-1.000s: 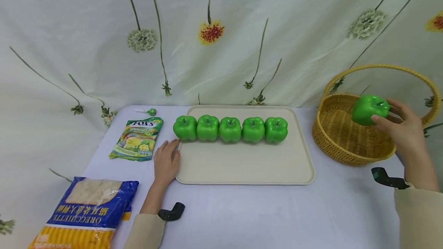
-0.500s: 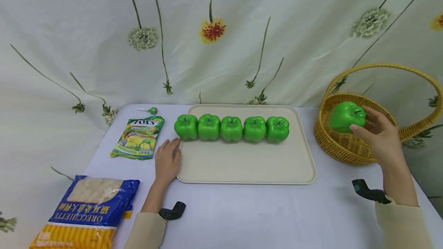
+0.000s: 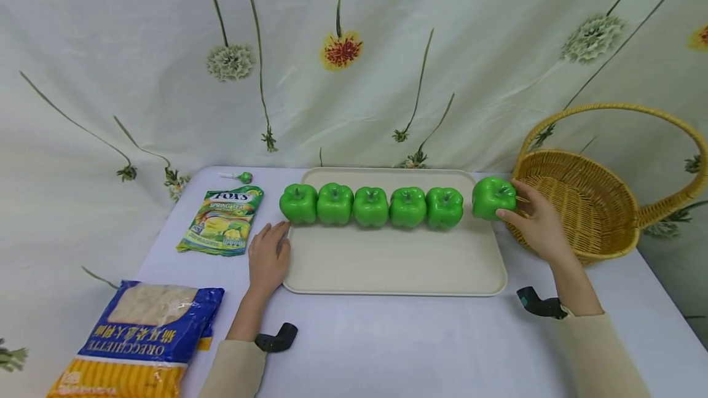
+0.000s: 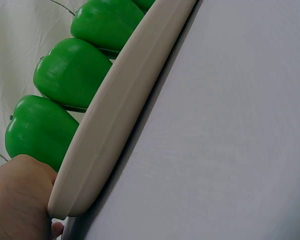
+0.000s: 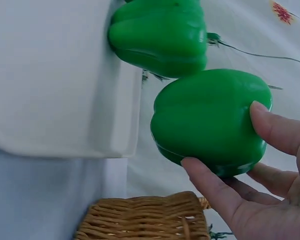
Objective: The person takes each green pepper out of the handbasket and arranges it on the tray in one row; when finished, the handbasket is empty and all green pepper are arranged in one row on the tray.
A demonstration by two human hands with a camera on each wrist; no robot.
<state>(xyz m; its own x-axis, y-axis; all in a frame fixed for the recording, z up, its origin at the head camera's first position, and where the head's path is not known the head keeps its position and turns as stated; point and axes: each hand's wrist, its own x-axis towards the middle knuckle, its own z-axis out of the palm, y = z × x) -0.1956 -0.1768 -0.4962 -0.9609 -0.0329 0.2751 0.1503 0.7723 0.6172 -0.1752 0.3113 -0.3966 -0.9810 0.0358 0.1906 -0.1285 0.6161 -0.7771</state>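
Observation:
My right hand (image 3: 533, 217) pinches a green bell pepper (image 3: 493, 198) between thumb and fingers, at the right end of the beige tray (image 3: 387, 263). In the right wrist view, the held bell pepper (image 5: 210, 120) overlaps the nearest pepper of the row. Several more green bell peppers (image 3: 370, 207) stand side by side along the back of the tray, stems up. My left hand (image 3: 268, 260) rests at the tray's left rim with its fingers relaxed. The left wrist view shows that hand (image 4: 20, 200) right against the tray's edge (image 4: 105, 130), its fingers partly hidden.
A wicker basket (image 3: 575, 207) with a tall handle stands right of the tray. At the left lie a green candy bag (image 3: 224, 221), a lollipop (image 3: 245, 177) and a blue and yellow orecchiette bag (image 3: 135, 339). A flowered cloth (image 3: 365, 103) hangs behind the table.
My right hand has carried the bell pepper left, from above the basket to the tray's right end. The left hand and the row of peppers stay in place.

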